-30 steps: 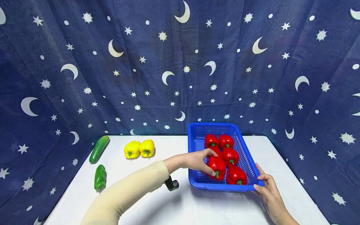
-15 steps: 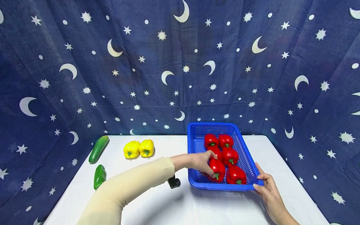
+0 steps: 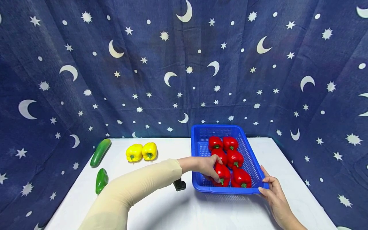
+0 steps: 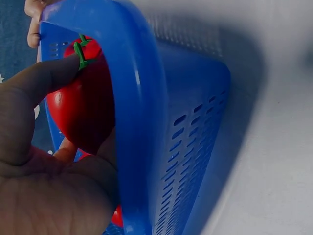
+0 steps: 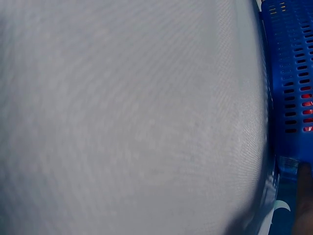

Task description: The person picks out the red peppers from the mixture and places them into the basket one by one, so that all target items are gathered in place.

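Observation:
A blue plastic basket (image 3: 214, 190) with slotted walls stands at the right of the table, several red bell peppers (image 3: 235, 158) in it. Reaching over its left wall, my left hand (image 3: 207, 166) grips the front-left red bell pepper (image 3: 223, 175) inside the basket. In the left wrist view the thumb lies along that pepper (image 4: 80, 107) beside its green stem, and the other fingers are partly hidden behind it. At the front right corner my right hand (image 3: 274, 196) holds the basket's rim, thumb on the near side and fingers along the right side.
Two yellow bell peppers (image 3: 134, 152) sit side by side at the back left of the white table (image 3: 172, 210). Farther left lie a cucumber (image 3: 100, 152) and a green pepper (image 3: 102, 181). A dark blue curtain (image 3: 161, 64) with moons and stars encloses the table's back and sides.
My left hand has moved slightly right and down with the front-left red bell pepper, which sits a little lower in the basket. The right hand stays on the rim.

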A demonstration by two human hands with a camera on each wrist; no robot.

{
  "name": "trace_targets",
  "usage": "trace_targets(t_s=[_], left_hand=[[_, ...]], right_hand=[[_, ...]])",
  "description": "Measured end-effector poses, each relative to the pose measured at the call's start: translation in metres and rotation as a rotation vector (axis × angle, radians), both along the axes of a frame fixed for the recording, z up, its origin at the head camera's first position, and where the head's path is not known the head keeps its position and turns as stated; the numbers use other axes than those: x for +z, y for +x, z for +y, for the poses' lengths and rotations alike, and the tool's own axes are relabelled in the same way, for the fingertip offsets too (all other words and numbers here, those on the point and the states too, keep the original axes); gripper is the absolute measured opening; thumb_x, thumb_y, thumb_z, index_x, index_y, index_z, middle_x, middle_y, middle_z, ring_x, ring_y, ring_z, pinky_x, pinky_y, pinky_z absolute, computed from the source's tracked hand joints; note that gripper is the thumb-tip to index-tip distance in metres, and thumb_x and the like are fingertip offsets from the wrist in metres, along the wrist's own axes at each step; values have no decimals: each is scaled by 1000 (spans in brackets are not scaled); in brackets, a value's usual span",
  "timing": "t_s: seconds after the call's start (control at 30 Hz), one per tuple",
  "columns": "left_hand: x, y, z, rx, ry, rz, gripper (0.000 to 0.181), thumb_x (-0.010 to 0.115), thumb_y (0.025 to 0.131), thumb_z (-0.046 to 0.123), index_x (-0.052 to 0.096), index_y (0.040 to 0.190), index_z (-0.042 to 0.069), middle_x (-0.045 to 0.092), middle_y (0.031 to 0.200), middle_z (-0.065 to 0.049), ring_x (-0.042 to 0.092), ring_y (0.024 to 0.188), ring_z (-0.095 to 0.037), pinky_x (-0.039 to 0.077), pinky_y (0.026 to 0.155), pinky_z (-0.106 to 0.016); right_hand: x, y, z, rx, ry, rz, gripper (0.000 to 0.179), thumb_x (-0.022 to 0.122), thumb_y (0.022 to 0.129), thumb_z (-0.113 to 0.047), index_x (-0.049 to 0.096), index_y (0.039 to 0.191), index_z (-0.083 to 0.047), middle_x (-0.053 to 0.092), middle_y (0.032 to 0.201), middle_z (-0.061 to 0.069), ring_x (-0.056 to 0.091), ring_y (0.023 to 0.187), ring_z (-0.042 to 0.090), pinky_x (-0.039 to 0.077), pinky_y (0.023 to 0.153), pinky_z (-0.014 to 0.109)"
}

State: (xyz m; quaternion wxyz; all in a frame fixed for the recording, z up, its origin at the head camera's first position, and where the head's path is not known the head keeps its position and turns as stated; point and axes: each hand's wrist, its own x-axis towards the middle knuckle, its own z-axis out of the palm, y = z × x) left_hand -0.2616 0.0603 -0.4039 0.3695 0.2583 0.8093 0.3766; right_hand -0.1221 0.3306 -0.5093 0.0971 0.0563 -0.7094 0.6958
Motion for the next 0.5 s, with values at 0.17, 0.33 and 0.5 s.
trace_targets(t_s=[0.17, 0.33, 0.5], left_hand=[[-2, -1, 2, -6, -15, 0, 58, 83, 82, -1, 44, 123, 11, 52, 111, -11, 63, 91, -18, 62, 77, -38], [-2, -1, 5, -24, -41, 17, 57, 83, 83, 1, 44, 123, 12, 52, 112, -11, 63, 92, -17, 62, 78, -37], [0, 0, 6, -42, -56, 27, 57, 83, 83, 3, 44, 123, 12, 51, 113, -10, 62, 93, -15, 62, 77, -36]], right_hand=[[0, 0, -1, -4, -5, -8, 18, 47, 106, -3, 36, 120, -7, 10, 172, 3, 36, 133, -9, 46, 94, 13], [-1, 0, 0, -2, -11, -2, 18, 46, 106, -2, 36, 120, -7, 9, 172, 4, 36, 133, -9, 47, 95, 14], [-1, -1, 0, -8, -9, -2, 19, 47, 105, -1, 37, 120, -7, 10, 172, 4, 37, 132, -9, 47, 95, 14]])
